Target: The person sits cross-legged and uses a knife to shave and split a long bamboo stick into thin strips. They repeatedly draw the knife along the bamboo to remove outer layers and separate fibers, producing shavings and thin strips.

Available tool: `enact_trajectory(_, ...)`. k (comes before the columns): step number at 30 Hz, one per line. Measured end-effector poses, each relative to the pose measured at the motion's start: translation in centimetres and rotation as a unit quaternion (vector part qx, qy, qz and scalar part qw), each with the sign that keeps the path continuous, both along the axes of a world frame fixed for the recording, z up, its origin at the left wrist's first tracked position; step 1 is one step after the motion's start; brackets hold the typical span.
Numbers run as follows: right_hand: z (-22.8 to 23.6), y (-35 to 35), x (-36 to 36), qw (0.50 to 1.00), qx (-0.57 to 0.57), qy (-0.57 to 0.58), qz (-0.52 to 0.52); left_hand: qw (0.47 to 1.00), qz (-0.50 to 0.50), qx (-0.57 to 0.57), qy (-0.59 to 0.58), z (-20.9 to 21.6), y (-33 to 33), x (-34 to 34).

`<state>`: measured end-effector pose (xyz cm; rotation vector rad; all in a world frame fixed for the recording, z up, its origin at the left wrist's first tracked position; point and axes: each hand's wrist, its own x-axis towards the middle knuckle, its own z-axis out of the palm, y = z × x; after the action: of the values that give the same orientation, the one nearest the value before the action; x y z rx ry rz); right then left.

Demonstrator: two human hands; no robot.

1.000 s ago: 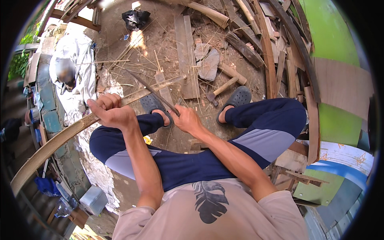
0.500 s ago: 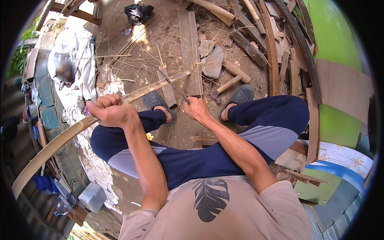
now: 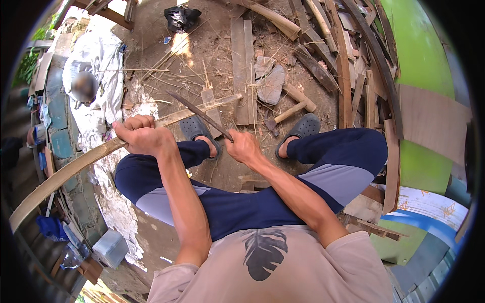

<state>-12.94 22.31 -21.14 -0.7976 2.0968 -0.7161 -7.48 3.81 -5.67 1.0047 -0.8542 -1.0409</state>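
Held long wooden strip near left knee in curled left hand, with narrow dark blade clenched slantwise over it in separate right hand, seemingly mid-shaving, likely needing steady hold and shallow angle for another stroke.

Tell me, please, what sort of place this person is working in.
It looks like a yard, perhaps outdoors, used for rough woodwork: there is bare earth ground, a heap of planks and a hammer lying on the ground.
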Motion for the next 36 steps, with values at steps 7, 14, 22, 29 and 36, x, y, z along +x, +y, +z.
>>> enact_trajectory(7, -2.7, 0.7, -1.6, 0.998, 0.056, -0.011, -0.041, 1.0, 0.01, 0.007, 0.005, -0.3, -0.3, -0.1)
enact_trajectory(14, -3.2, 0.9, -1.6, 0.999, 0.046, 0.011, 0.002, 1.0, 0.016, 0.011, 0.01, -0.4, -0.4, -0.2)
enact_trajectory(22, 0.3, -0.4, -1.2, 0.999, 0.05, 0.008, 0.016, 0.999, 0.045, 0.011, 0.01, -0.1, -0.8, -1.0)
enact_trajectory(29, -5.4, 1.3, -5.6, 0.984, 0.18, 0.0, 0.007, 0.999, 0.031, 0.019, 0.02, -0.1, -1.0, -0.3)
enact_trajectory(36, -1.4, 0.0, -2.7, 0.999, 0.005, 0.012, 0.051, 0.999, 0.03, 0.022, 0.017, 0.1, -1.0, -0.4)
